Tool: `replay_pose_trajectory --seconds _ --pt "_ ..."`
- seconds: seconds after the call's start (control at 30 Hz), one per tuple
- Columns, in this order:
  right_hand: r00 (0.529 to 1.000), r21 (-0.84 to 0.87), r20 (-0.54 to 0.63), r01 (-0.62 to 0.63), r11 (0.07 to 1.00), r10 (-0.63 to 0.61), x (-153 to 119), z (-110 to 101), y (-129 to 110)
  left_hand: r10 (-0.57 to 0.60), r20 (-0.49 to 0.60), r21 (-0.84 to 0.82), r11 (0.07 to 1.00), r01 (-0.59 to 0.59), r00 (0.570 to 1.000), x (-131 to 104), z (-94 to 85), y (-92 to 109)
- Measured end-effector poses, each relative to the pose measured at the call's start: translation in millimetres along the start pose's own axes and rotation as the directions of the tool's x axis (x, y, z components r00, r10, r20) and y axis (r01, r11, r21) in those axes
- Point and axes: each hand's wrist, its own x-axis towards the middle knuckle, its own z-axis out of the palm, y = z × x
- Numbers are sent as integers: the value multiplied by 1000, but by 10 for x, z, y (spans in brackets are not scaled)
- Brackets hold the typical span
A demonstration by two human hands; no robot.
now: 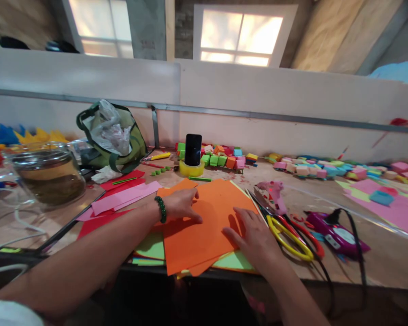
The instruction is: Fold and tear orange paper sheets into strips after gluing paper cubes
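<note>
Sheets of orange paper lie stacked at the table's near edge, over light green sheets. My left hand, with a green bead bracelet at its wrist, hovers over or rests on the left part of the orange sheets, thumb and fingers apart. At the right side of the same sheets is my right hand, its fingers spread; whether it presses on the paper I cannot tell. Neither hand holds anything. Scissors with yellow handles lie just right of my right hand, partly beside a red-handled tool.
A phone stands on a yellow tape roll behind the paper. Small coloured paper cubes line the wall. Left are pink strips, a glass pot and a green bag. A purple corded tool lies right.
</note>
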Motion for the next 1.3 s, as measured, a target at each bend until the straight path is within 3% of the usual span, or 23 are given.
replay_pose_trajectory --seconds 0.1,0.2,0.43,0.53,0.77,0.9,1.03,1.13,1.23,1.3 --pt "998 1 20 -67 998 67 -6 -25 -26 -7 -51 100 995 12 999 -33 9 44" --pt "984 -10 58 -170 985 170 -9 -68 -69 -17 -87 93 995 25 996 -16 10 20" --pt "957 -40 121 -260 965 263 -8 -136 -140 -58 7 -4 998 58 998 56 -12 -114" --pt "960 -35 117 -252 967 254 -8 -127 -130 -55 47 -37 998 57 997 49 -21 -124" --pt "985 -67 31 -168 983 171 -19 -68 -69 -51 -88 90 994 59 995 -50 -13 23" --pt "987 -16 24 -161 987 162 -33 -41 -50 -84 -9 -81 993 83 996 -22 -41 -7" --pt "987 137 -72 -135 981 146 -26 -54 -4 30 84 -269 963 -6 996 5 -126 -70" --pt "965 463 -126 -146 874 228 -19 -98 60 144 127 -427 901 -77 981 -21 -173 -68" --pt "967 792 106 -223 568 231 -31 -130 121 229 160 -639 765 -76 960 -77 -195 -37" --pt "961 891 162 -241 386 225 -42 -136 151 272 214 -734 678 -29 938 -117 -221 -38"
